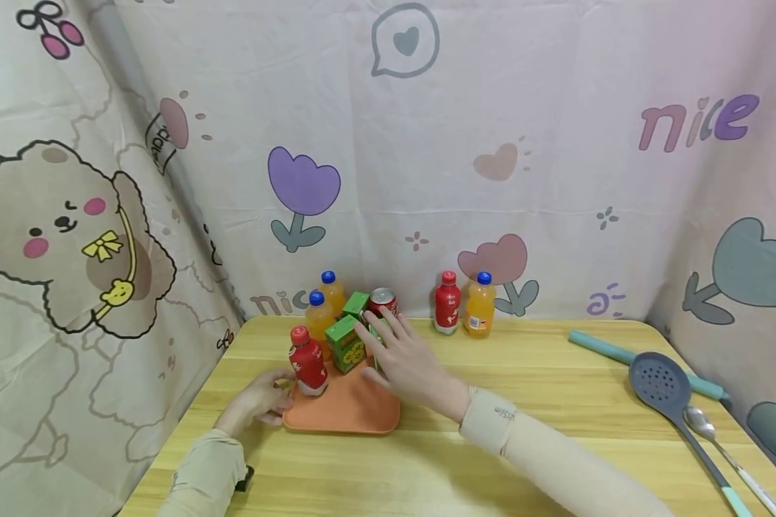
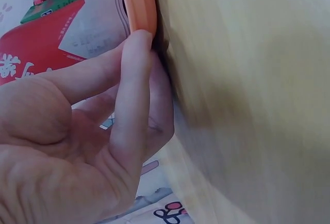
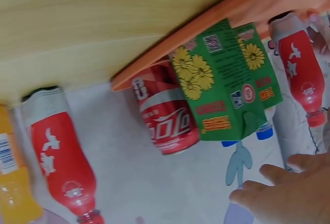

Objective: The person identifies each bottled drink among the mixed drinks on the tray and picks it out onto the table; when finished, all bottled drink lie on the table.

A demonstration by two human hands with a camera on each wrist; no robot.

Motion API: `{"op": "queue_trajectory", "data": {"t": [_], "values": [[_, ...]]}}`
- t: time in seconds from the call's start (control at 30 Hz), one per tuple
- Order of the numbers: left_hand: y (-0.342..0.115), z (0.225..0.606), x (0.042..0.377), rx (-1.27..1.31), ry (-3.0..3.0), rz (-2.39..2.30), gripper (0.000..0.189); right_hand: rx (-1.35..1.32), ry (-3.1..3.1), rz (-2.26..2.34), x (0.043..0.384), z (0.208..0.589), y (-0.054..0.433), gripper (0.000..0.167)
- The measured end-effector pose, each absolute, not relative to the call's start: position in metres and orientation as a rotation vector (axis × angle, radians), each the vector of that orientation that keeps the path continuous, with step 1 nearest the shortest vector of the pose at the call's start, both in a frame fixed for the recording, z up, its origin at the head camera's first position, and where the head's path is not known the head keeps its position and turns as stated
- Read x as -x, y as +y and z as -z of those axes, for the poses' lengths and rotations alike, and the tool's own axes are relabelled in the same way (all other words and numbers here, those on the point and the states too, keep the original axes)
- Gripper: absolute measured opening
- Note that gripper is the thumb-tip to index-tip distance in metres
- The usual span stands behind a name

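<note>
Orange tray (image 1: 343, 424), one, flat on the table; lies between the two hands, its left side at the left hand, its right side below the right. Left hand (image 1: 259, 402): thumb and fingers curled at the tray's left rim, gripping it; the nearer of the two to the tray's edge. Right hand (image 1: 410, 359): fingers spread, holding nothing, raised over the right side of the load.

Load, all upright, long axes vertical:
- red bottle (image 1: 308, 366), one, front left, just beside the left hand;
- orange-drink bottles (image 1: 320, 316), two, behind it, blue caps;
- green cartons (image 1: 345, 345), mid-tray, one of them nearest the right hand; the spread fingers cover part of the group, so the count, apparently three, is uncertain;
- red can (image 1: 383, 298), one, back right, beyond the right fingertips.

Surface: table (image 1: 504, 424), light wood grain. Standing on it, to the right of the tray near the back edge: second red bottle (image 1: 447, 305) and third orange bottle (image 1: 480, 309), side by side. Far right: slotted skimmer (image 1: 659, 384), its head across a turquoise rod (image 1: 601, 347); metal spoon (image 1: 701, 424) alongside.

Room: printed cloth (image 1: 388, 143) hung behind and at both sides.
</note>
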State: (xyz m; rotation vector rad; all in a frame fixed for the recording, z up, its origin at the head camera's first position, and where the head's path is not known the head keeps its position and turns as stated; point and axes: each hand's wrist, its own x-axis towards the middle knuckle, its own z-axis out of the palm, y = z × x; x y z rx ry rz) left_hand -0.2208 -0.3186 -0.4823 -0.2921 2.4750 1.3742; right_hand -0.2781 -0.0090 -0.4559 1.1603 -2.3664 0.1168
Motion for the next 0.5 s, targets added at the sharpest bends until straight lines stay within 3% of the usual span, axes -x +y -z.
{"op": "queue_trajectory", "data": {"t": [0.5], "values": [[-0.316,0.486,0.223,0.3,2.509,-1.315,0.057,-1.135,-2.458,-0.032,0.275,0.451,-0.047,0.078]]}}
